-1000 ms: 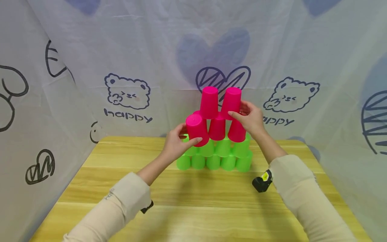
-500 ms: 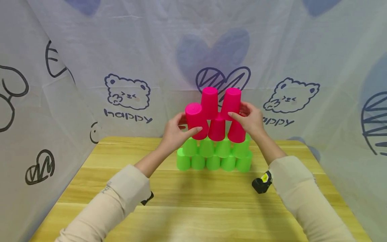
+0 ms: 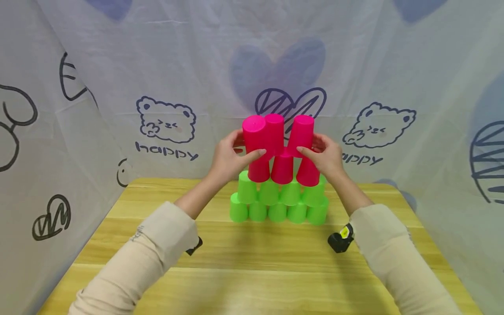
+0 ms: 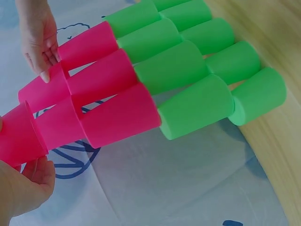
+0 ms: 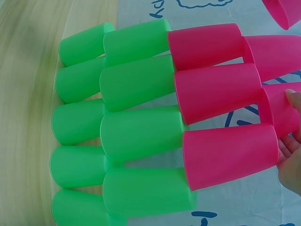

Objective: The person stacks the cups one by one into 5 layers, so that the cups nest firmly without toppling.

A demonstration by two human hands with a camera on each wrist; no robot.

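My left hand (image 3: 228, 155) grips an upside-down pink cup (image 3: 253, 136), thumb in front and fingers behind. This cup overlaps the upper-left pink cup (image 3: 274, 133) in the head view; in the left wrist view its open end is close to that cup's base, and I cannot tell if they touch. With thumb and fingers, my right hand (image 3: 327, 153) holds the upper-right pink cup (image 3: 302, 133), which stands on the pyramid. Three pink cups (image 5: 216, 92) form the row below. Under them are two rows of several green cups (image 3: 277, 210). All are upside down.
The pyramid stands near the back edge of a wooden table (image 3: 260, 280). A white curtain (image 3: 212, 57) with printed bears and hearts hangs behind and at both sides. Black wrist devices (image 3: 340, 239) show beneath the sleeves.
My left hand has raised its pink cup from beside the lower pink row to the height of the top pair. The right hand has stayed on its cup.
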